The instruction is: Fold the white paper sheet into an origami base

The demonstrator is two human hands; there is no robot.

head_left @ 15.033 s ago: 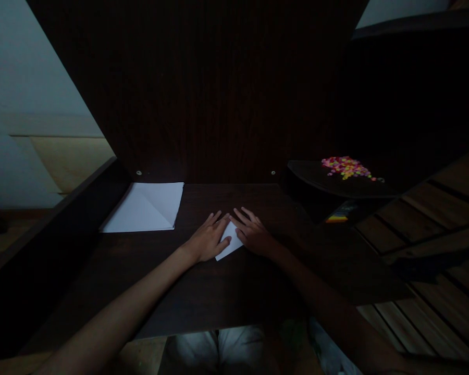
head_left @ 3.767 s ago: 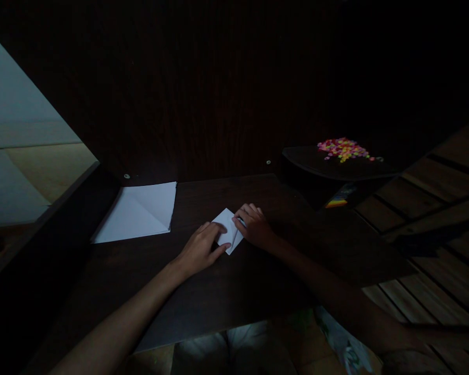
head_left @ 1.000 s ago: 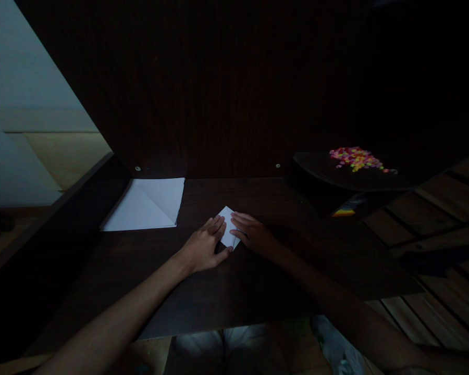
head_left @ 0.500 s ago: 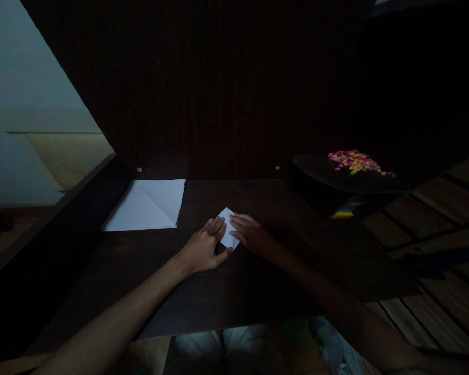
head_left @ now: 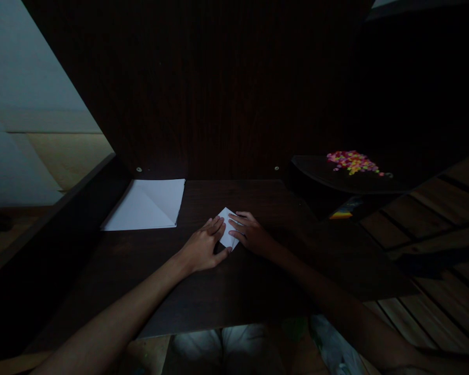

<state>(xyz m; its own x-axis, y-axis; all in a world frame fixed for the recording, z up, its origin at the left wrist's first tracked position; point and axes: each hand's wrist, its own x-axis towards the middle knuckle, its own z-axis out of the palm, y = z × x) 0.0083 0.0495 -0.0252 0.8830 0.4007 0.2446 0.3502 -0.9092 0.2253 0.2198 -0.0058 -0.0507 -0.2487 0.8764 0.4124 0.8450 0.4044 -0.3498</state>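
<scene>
A small folded piece of white paper point(head_left: 228, 239) lies flat on the dark wooden desk point(head_left: 234, 291), one corner pointing away from me. My left hand point(head_left: 206, 245) rests on its left side, fingers stretched over the edge and thumb at the near corner. From the right, my right hand point(head_left: 250, 233) lies across the paper with its fingers spread. Both hands press from above, and their fingers hide parts of the paper's left and right sides.
A stack of larger white paper point(head_left: 148, 204) with crease lines lies at the back left. Many small pink, red and yellow pieces point(head_left: 354, 162) are heaped on a raised dark shelf point(head_left: 316, 174) at the right. A dark panel point(head_left: 219, 94) stands behind the desk.
The right hand's fingers have shifted slightly and spread a little more on the paper. My left hand and the folded paper have stayed nearly in place.
</scene>
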